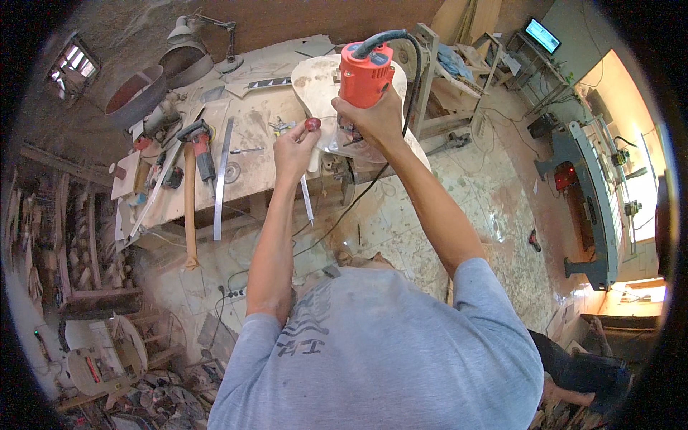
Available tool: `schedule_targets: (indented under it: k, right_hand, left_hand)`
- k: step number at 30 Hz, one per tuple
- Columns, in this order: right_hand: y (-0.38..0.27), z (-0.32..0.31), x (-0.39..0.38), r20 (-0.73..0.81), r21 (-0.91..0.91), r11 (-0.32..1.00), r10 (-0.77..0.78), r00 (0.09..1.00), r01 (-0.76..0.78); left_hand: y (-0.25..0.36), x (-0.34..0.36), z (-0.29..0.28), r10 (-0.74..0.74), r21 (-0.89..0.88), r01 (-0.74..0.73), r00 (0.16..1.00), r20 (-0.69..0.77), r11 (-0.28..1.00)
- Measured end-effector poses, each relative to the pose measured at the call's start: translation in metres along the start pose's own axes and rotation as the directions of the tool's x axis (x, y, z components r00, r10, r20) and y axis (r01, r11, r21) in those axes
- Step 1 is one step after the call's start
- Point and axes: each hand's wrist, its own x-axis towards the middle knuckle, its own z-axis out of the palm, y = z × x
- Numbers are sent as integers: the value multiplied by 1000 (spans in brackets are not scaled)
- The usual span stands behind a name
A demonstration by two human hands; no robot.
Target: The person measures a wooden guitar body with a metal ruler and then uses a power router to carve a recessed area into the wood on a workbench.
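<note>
My right hand point(374, 123) is wrapped round the lower part of an orange-red router point(364, 77), which stands upright with a dark cable coming off its top. Under it lies a pale, dusty wooden board with a rounded, guitar-like outline point(312, 84), on the near edge of the workbench. The fingers of my left hand point(294, 152) close on a dark red round knob point(312, 124) at the left of the router's base. How the knob joins the router is hard to see. The bit is hidden from this angle.
On the workbench point(251, 168) lie a red-and-black angle grinder point(203, 154), a long metal ruler point(224, 175) and a dark fretted strip point(269, 83). A desk lamp point(228, 61) stands behind. The router cable point(414, 86) hangs down past the bench to the floor. A machine frame point(598, 208) stands right.
</note>
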Motion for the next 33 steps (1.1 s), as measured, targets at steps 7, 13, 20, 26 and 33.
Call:
schedule_targets:
  k: [7, 13, 20, 26, 33]
  right_hand:
    - [3, 3, 2, -9, 40, 999, -24, 1000, 24]
    - [1, 3, 4, -21, 29, 999, -37, 999, 37]
    - [-1, 3, 4, -21, 39, 999, -26, 999, 27]
    - [-1, 2, 5, -7, 39, 999, -12, 1000, 12]
    - [0, 2, 7, -8, 33, 999, -38, 999, 39]
  left_hand:
    - [2, 1, -3, -19, 36, 18, 1000, 15, 999]
    - [-4, 7, 0, -21, 30, 21, 1000, 4, 999]
    - [3, 5, 0, 10, 42, -9, 1000, -7, 999]
    - [6, 7, -2, -21, 86, 19, 1000, 13, 996]
    - [5, 8, -1, -26, 91, 26, 1000, -1, 996]
